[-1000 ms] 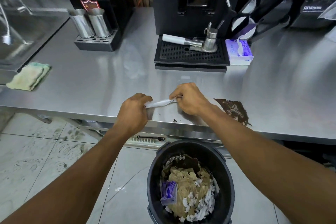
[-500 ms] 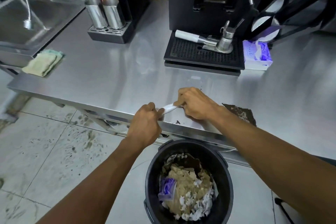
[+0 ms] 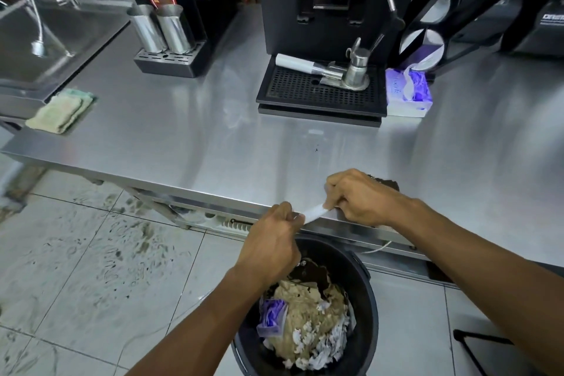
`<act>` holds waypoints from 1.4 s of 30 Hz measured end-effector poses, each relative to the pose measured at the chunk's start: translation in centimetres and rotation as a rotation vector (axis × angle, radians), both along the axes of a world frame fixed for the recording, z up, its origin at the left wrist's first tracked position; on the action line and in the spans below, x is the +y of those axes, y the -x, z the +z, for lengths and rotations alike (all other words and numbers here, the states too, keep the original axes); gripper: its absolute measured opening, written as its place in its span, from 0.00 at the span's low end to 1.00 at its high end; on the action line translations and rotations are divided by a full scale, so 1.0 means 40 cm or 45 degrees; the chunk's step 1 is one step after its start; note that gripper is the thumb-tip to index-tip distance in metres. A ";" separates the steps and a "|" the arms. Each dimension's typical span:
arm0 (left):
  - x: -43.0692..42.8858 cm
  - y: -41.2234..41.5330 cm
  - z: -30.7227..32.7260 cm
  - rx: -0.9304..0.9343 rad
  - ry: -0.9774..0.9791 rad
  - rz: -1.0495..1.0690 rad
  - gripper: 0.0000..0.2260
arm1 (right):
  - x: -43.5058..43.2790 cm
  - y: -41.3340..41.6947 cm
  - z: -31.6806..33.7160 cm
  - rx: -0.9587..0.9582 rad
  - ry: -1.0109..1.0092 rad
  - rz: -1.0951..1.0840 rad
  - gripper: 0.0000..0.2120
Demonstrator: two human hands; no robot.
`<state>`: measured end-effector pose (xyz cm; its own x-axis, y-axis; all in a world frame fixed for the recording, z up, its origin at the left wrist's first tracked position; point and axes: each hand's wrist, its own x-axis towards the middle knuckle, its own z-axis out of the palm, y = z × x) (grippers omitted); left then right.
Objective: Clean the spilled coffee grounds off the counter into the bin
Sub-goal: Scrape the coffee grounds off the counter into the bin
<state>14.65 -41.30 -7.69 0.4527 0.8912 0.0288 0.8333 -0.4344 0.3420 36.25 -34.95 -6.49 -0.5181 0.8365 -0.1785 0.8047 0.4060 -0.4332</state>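
A white tissue [image 3: 314, 212] is stretched between my two hands at the front edge of the steel counter [image 3: 195, 137]. My left hand [image 3: 271, 241] grips one end just past the edge, above the black bin [image 3: 363, 284]. My right hand [image 3: 360, 197] pinches the other end and rests on the counter. A dark patch of coffee grounds [image 3: 387, 184] shows just behind my right hand, mostly hidden by it. The bin stands on the floor below, holding crumpled paper and brown waste.
A black coffee machine with drip tray [image 3: 320, 94] and a portafilter [image 3: 308, 65] stands at the back. A purple tissue pack [image 3: 407, 94] lies to its right. Two steel cups [image 3: 161, 29] and a folded cloth [image 3: 61, 111] are at the left, beside a sink [image 3: 45, 36].
Both hands with the tissue have slid toward the counter's front edge; my left hand now hangs past it over the bin. My right hand covers more of the grounds.
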 end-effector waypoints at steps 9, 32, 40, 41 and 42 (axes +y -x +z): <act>0.115 -0.017 0.041 -0.166 -0.108 0.270 0.20 | 0.179 0.041 0.036 0.108 -0.231 -0.080 0.10; 0.277 -0.279 -0.028 0.070 -0.133 -0.120 0.10 | 0.153 -0.239 0.002 -0.143 -0.245 -0.384 0.12; 0.291 -0.290 -0.019 0.005 0.034 -0.389 0.13 | -0.019 -0.258 -0.008 0.009 -0.102 -0.932 0.09; 0.293 -0.291 -0.016 0.017 0.025 -0.431 0.14 | -0.036 -0.254 -0.008 0.024 -0.096 -0.982 0.08; 0.295 -0.293 -0.013 0.026 0.019 -0.470 0.15 | -0.053 -0.249 -0.008 0.032 -0.098 -1.026 0.07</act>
